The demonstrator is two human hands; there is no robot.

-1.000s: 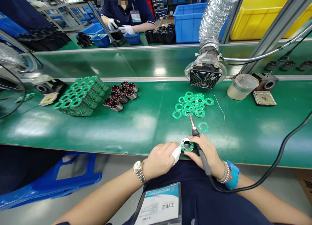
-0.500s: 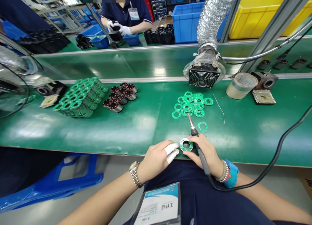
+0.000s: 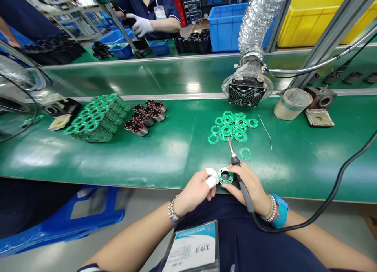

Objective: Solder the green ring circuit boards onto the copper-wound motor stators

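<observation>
A round part with a green ring board on top [image 3: 225, 176] sits near the table's front edge. My right hand [image 3: 250, 185] pinches its right side between thumb and finger, and a soldering iron [image 3: 243, 189] lies across that same hand, its tip pointing away over the loose boards. On the part's left side is my left hand [image 3: 197, 189], with white covers on finger and thumb, closed at the rim; what is between its fingertips is too small to make out. A single green ring board [image 3: 245, 153] lies just beyond.
Loose green ring boards [image 3: 226, 126], a thin bent wire [image 3: 266, 130] and a fan [image 3: 246, 94] are ahead. Copper-wound cores [image 3: 147, 117] and stacked boards [image 3: 97, 117] stand left. A round container [image 3: 291, 104] is at right. A person works across the table.
My left hand has turned and its fingers have drawn together at the part's left rim. My right hand has hardly moved. Across the table, the person's gloved hands have shifted.
</observation>
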